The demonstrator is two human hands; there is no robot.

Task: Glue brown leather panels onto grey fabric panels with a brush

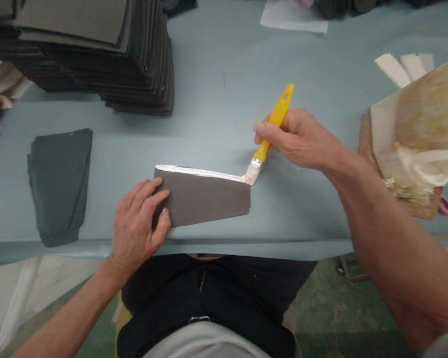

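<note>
Near the front edge of the table (216, 109), directly before the person, the grey piece (209, 199) lies flat, its long axis running left to right. A white coating (197, 172) follows its far long edge as a narrow band, from the left corner almost to the right.

The left hand (134, 223) is spread over the left end, fingertips pressing on the surface. This placement should prevent sliding; the fingertips must clear the wet band, to which the forefinger side lies close. The right hand (298, 136) pinches the yellow handle of the brush (280, 113) between thumb and fingers. The bristles (251, 174) touch the far right corner, bent under light load.

For an even band, draw the bristles parallel to the edge with light, constant pressure. Lift cleanly at the corner; excess pressure there could push coating over the rim and onto the table.

To the left lie dark green pieces (61, 184), overlapping; beyond them stands a tall stack of dark sheets (145, 74). To the right, a stained container (414, 114) rests on a brown board (366, 136), within reach for reloading.
</note>
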